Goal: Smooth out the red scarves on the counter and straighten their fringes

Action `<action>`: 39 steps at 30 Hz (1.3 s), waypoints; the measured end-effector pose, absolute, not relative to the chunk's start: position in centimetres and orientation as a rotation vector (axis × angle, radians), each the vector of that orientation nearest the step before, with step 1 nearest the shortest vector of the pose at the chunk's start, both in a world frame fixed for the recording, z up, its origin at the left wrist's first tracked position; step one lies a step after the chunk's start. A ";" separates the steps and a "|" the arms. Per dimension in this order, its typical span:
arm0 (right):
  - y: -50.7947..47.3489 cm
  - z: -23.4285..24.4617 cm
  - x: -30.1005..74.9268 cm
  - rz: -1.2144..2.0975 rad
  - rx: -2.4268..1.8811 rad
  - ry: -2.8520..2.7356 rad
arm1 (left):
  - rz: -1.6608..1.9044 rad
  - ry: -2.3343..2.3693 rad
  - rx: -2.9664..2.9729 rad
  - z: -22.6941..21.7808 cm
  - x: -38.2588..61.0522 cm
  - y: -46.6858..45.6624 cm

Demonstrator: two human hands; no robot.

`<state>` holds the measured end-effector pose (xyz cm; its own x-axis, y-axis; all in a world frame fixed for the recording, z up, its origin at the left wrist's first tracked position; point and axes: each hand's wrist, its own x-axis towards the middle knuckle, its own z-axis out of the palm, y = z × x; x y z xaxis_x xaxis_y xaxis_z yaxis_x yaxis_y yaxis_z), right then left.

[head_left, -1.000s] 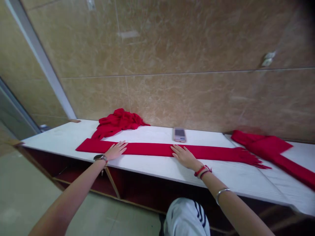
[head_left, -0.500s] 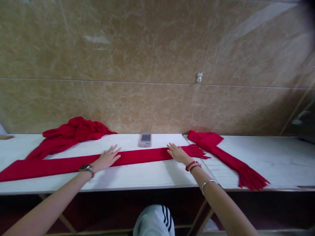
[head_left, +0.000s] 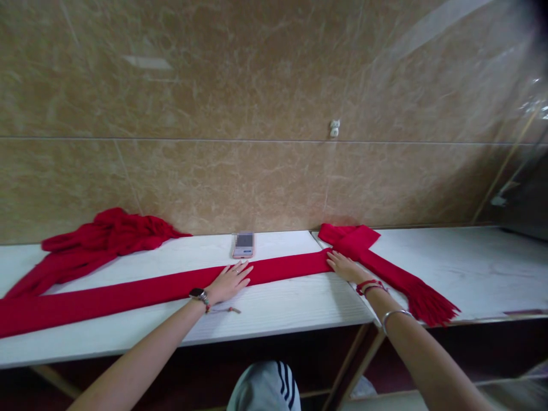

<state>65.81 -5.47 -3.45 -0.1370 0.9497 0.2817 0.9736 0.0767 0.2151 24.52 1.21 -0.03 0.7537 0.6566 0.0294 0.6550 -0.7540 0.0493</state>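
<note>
A long red scarf (head_left: pixel 141 291) lies stretched flat along the white table (head_left: pixel 278 308). My left hand (head_left: pixel 229 281) rests flat on its middle, fingers spread, a watch on the wrist. Over at the scarf's right end, my right hand (head_left: pixel 347 267) presses down with fingers extended; red and silver bracelets circle that wrist. The end's fringe is hidden under that hand.
A crumpled red scarf (head_left: pixel 103 234) is heaped at the back left by the marble wall. Another red scarf (head_left: pixel 385 268) with a fringe lies diagonally on the right table section. A pink phone (head_left: pixel 244 244) sits near the wall behind the stretched scarf.
Both hands have slid rightward along the stretched scarf; the right hand now reaches its right end. The view has turned to the right.
</note>
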 end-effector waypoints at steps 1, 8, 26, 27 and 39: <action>-5.2 -3.2 65.9 -0.527 -2.044 -2.218 | 0.100 1.079 2.895 0.1 24.6 1.5; 0.8 0.3 53.4 -0.266 -1.590 -2.286 | 0.521 1.589 2.708 1.3 23.0 6.7; 7.1 -2.1 43.6 -0.002 -1.373 -2.240 | 0.368 1.966 2.494 -0.2 21.2 7.5; 7.6 -2.0 43.8 0.004 -1.358 -2.245 | 0.395 1.976 2.494 0.0 21.2 7.5; 16.8 -2.7 45.3 0.166 -1.440 -2.175 | 0.504 2.020 2.441 -0.1 21.2 7.9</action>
